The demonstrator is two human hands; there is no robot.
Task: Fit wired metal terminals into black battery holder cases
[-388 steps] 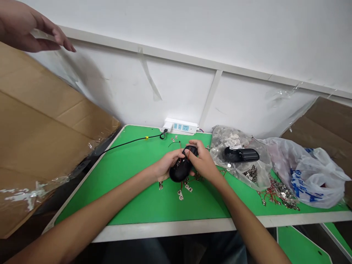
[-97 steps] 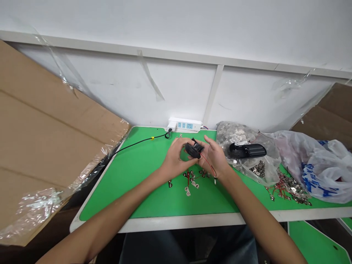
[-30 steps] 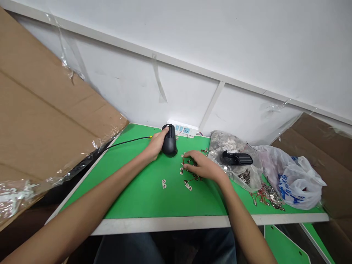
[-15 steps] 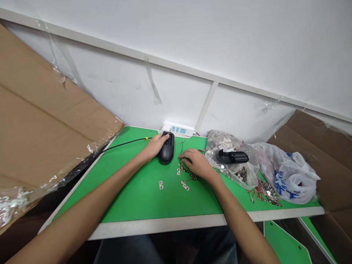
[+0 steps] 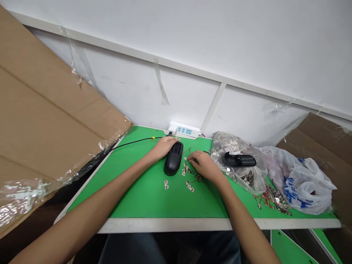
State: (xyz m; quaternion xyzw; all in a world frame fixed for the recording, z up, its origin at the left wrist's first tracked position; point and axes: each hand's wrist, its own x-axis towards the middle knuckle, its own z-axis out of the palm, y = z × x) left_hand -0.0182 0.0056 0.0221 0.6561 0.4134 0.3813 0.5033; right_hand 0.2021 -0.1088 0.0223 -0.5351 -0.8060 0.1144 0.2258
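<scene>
The left hand [image 5: 162, 148] lies with its fingers loosely curled against the upper end of a black plastic shell [image 5: 173, 158]; whether it grips or merely rests cannot be determined. The shell is a smooth, rounded oblong with a slotted upper face, lying flat on the green tabletop [image 5: 137, 194] with a white edge. The right hand [image 5: 205, 165] is curved downward, fingers bunched over a cluster of small metal tabs with thin red wires [image 5: 191, 174]; any pinch is hidden from view. Two joined tabs [image 5: 166, 185] lie apart, below the shell. To the right sits a crinkled clear plastic bag [image 5: 236, 161] of metal pieces, with a black ribbed plastic case [image 5: 240, 160] on top (its contents not legible). Farther right lies a white plastic bag [image 5: 305, 181] with blue printing.
</scene>
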